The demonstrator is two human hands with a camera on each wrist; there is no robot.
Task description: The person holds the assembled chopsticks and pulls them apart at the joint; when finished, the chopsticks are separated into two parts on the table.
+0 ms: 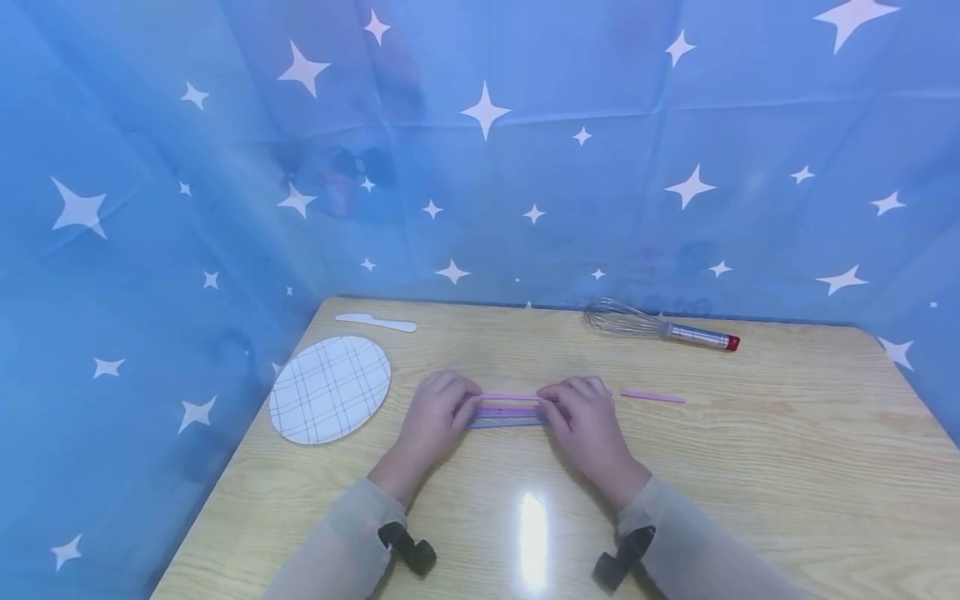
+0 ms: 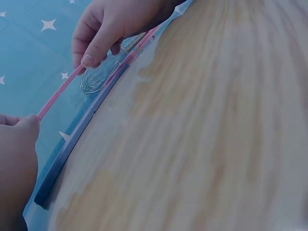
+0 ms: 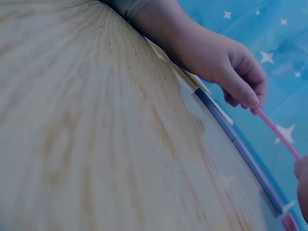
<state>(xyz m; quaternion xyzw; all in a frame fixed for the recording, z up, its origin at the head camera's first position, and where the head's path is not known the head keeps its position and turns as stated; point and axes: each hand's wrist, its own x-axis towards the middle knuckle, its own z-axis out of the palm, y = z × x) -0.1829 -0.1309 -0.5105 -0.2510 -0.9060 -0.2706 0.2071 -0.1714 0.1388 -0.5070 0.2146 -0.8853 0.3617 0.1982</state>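
Pink and slender, a smooth stick (image 1: pixel 508 397) spans the gap between the two hands at the centre of the head view. Left hand (image 1: pixel 437 410) and right hand (image 1: pixel 583 417) each pinch it between thumb and fingers. Just below it in that frame lie a purple-pink stick (image 1: pixel 510 411) and blue sticks (image 1: pixel 506 423), side by side, their ends hidden by the hands. Another pink length (image 1: pixel 654 397) shows right of the right hand; whether it belongs to one of the other sticks I cannot tell.

Both wrist views show what the head view flattens: the pinched stick is raised off the wooden table (image 1: pixel 787 417), with a small step in its thickness partway along. They also show a fine dark seam across the blue length.

At centre left of the head view sits a round white plate (image 1: pixel 330 390) patterned with thin dark grid lines; above it, a white knife (image 1: pixel 377 322), smooth and blunt-looking. Right of centre lies a whisk (image 1: pixel 660 325) with wire loops, a shiny metal handle and a red end. Creased blue cloth (image 1: pixel 570 50) with white stars fills the upper frame.
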